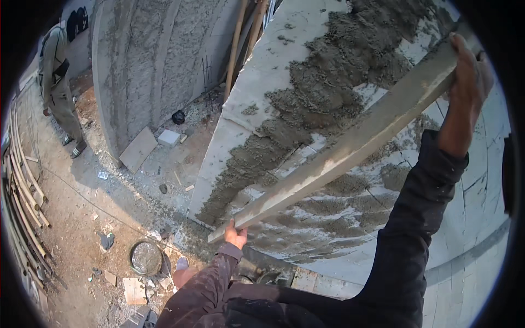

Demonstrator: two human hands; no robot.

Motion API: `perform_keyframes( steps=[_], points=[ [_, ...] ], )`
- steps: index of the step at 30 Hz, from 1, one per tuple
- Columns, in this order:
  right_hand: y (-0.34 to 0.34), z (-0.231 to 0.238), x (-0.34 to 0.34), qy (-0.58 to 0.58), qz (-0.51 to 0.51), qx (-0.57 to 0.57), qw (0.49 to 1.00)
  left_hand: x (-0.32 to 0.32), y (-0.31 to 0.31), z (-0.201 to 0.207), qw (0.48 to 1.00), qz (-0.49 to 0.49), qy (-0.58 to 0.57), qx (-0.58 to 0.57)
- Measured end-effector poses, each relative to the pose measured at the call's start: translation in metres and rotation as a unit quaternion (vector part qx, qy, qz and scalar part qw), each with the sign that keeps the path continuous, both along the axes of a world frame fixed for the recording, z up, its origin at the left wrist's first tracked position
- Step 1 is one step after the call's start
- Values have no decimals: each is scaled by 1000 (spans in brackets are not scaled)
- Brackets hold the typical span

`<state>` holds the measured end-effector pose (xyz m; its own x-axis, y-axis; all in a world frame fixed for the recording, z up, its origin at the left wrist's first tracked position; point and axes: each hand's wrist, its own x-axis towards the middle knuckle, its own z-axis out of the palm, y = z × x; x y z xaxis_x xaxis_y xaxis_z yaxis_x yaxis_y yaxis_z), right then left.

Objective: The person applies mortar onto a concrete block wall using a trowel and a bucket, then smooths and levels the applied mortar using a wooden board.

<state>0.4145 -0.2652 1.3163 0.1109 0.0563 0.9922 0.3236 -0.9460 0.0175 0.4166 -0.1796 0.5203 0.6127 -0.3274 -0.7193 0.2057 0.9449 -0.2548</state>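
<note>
A long, straight screed board [339,142], smeared with grey mortar, runs diagonally across a block wall [476,180]. My left hand [235,236] is closed around its lower end. Higher up at the right, my right hand [466,90] grips the other end, fingers curled over the upper edge. A thick, rough band of wet mortar [322,87] clings to the wall along the far side of the board. Thinner, streaky mortar patches [344,216] show on the near side. Whether the board presses into the mortar along its whole length, I cannot tell.
At the lower left a round bucket [146,258] stands on the debris-strewn ground. Bamboo poles [24,191] lie along the left edge. Another person [57,82] is at the upper left, beside a rough plastered wall [147,65]. A white block [169,138] rests near that wall.
</note>
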Motion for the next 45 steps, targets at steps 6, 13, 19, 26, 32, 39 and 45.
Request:
perform_keyframes(
  steps=[6,13,19,26,32,39,45],
  points=[
    [89,-6,46,-74,-86,7,994,74,51,-55,993,-73,-90,0],
    [71,-5,102,-107,-180,-9,978,116,20,7,932,-189,-289,107],
    [56,-18,138,-37,-205,-14,978,119,21,33,771,-162,-500,361],
    [54,17,144,-126,-263,-70,954,111,26,34,656,-130,-577,469],
    [54,78,145,-110,-282,-48,952,110,5,28,740,-108,-541,386],
    [58,84,154,-91,-290,-16,953,121,11,10,618,-138,-615,470],
    [33,138,126,-137,-329,-2,934,79,35,125,767,-204,-535,290]
  ],
)
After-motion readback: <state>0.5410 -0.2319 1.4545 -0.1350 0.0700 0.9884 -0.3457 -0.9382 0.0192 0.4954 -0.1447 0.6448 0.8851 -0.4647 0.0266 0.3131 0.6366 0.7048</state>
